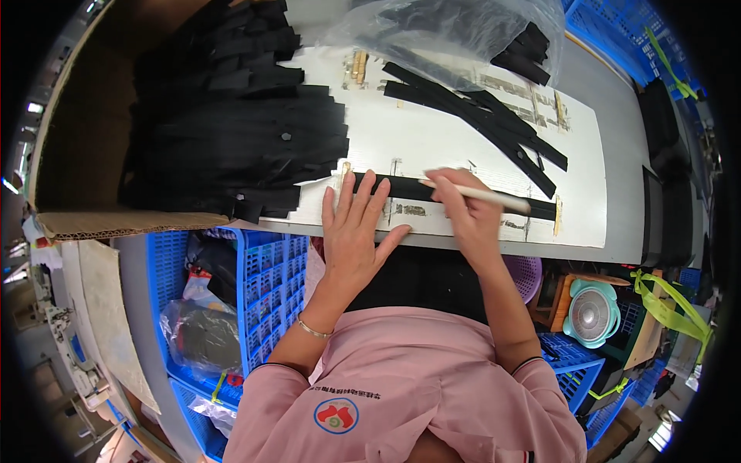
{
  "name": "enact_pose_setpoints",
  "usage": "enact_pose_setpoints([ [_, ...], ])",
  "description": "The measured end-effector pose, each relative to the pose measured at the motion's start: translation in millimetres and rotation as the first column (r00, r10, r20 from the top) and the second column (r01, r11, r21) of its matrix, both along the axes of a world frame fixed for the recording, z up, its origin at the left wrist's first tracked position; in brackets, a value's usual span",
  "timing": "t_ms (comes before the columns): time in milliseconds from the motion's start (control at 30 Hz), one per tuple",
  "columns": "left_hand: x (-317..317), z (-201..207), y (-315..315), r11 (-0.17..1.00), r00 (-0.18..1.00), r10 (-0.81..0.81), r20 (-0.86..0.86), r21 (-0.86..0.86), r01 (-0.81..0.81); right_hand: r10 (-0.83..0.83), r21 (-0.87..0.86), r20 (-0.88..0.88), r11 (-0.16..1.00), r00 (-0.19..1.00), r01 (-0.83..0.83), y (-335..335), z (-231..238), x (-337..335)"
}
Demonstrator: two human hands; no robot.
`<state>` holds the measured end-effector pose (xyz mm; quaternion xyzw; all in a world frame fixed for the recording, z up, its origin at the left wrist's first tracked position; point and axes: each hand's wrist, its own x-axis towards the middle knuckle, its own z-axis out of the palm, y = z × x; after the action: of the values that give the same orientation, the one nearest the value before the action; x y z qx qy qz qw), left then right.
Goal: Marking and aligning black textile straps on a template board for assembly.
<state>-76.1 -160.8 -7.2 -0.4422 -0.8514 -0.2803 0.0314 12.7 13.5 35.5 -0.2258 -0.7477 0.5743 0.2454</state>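
A black fabric strip point(405, 187) lies lengthwise along the near side of a white board point(324, 65). Fingers spread, my left hand point(353, 224) rests flat with its fingertips on the strip's left end. My right hand point(471, 220) is closed around a whitish pen-like stick point(494, 197), whose tip points left and meets or hovers just over the strip; I cannot tell which. Beyond my hands, several loose black strips point(494, 123) lie crossed on the board. Tape pieces and dark marks show on the board near the strip.
A large heap of black strips point(239, 131) covers the left, beside an open cardboard box point(85, 123). Clear plastic bag point(463, 35) lies at the far side. Below the table edge stand blue crates point(266, 301), a purple basket point(526, 276) and a small turquoise fan point(593, 315).
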Motion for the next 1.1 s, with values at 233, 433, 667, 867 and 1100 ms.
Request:
enact_pose_setpoints([
  [233, -1, -1, 0, 1.0, 1.0, 0.007, -0.009, 0.009, -0.007, 0.08, 0.047, 0.003, 0.996, 0.997, -0.081, -6, -31, -31],
  [433, -1, -3, -1, 1.0, 1.0, 0.01, 0.001, 0.026, -0.01, 0.095, 0.06, -0.002, 0.994, 0.995, -0.095, -9, -35, -33],
  [667, -1, -6, -1, 0.999, 0.999, 0.02, -0.027, 0.034, -0.019, 0.062, 0.143, -0.031, 0.988, 0.998, -0.057, -9, -35, -33],
  [867, 0, -8, 1, 0.999, 0.999, 0.029, -0.041, 0.032, -0.028, 0.165, 0.106, 0.068, 0.979, 0.984, -0.172, -4, -36, -26],
  [1100, 1, -4, 3, 0.999, 0.999, 0.008, -0.032, 0.037, -0.006, 0.182, 0.142, 0.022, 0.973, 0.983, -0.183, -4, -39, -26],
])
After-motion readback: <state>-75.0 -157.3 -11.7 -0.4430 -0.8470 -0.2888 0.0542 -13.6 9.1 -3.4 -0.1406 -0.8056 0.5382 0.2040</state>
